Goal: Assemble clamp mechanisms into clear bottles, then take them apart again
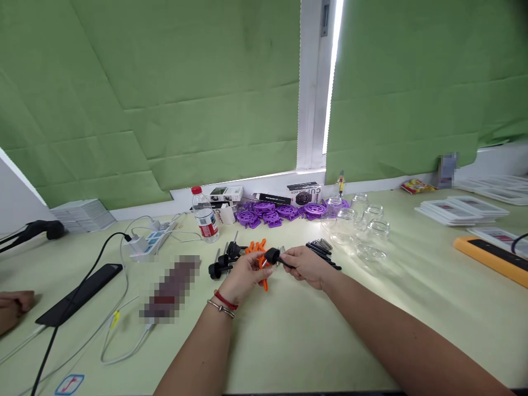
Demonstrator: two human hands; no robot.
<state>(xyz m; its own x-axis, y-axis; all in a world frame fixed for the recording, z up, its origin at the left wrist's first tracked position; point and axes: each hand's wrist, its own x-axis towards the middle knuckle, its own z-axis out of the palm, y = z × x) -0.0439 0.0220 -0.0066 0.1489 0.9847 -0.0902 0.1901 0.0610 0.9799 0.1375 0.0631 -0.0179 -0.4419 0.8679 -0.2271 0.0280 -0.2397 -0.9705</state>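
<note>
My left hand (241, 273) and my right hand (303, 264) meet over the middle of the table. Between them is a black part with a round head (271, 255). The fingers of my right hand close on its thin black arm, while my left fingers pinch at the short metal rod by its head. Orange plastic pieces (256, 246) show behind and below my left hand; whether it touches one I cannot tell. More black round-headed parts with metal rods (215, 270) lie left of it. Beyond my right hand are black rods (322, 254) and a heap of small metal screws (324, 243).
Purple plastic pieces (268, 213), cup holder boxes (304, 193) and a water bottle (205, 217) stand at the back. Glass jars (372, 239) are right. Left lie a power strip (154, 240), cables and a dark slab (78, 294). Another person's hand (15, 302) rests far left.
</note>
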